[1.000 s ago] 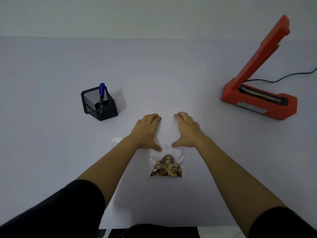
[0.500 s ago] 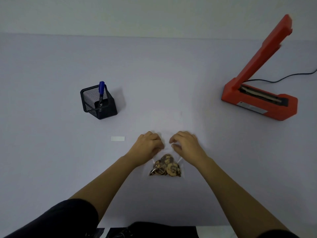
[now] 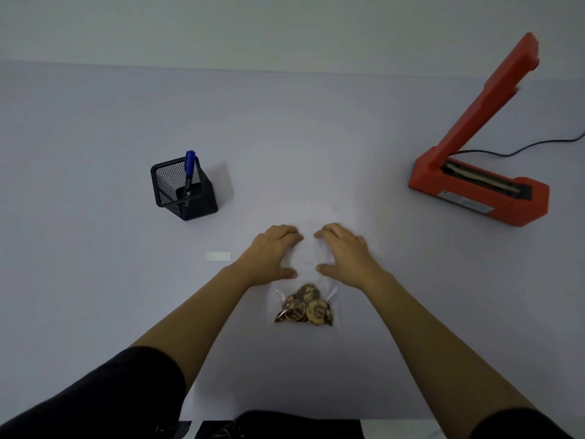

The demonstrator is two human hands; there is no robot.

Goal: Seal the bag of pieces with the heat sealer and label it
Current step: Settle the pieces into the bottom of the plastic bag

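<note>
Your left hand (image 3: 272, 253) and right hand (image 3: 343, 255) lie spread, palms down, flat on the clear bag's (image 3: 305, 304) empty top. The heat sealer (image 3: 478, 188) sits open, far right.

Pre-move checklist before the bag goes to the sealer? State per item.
1. Heat sealer arm raised, slot free: ok.
2. Both hands on bag's open end: left hand and right hand lie flat on it, ok.
3. Pieces settled at near end of bag, away from the mouth: ok.
4. Mouth flat, wrinkle-free: cannot tell.
5. Label and blue marker in mesh holder available: ok.
6. Sealer powered: cannot tell.
</note>
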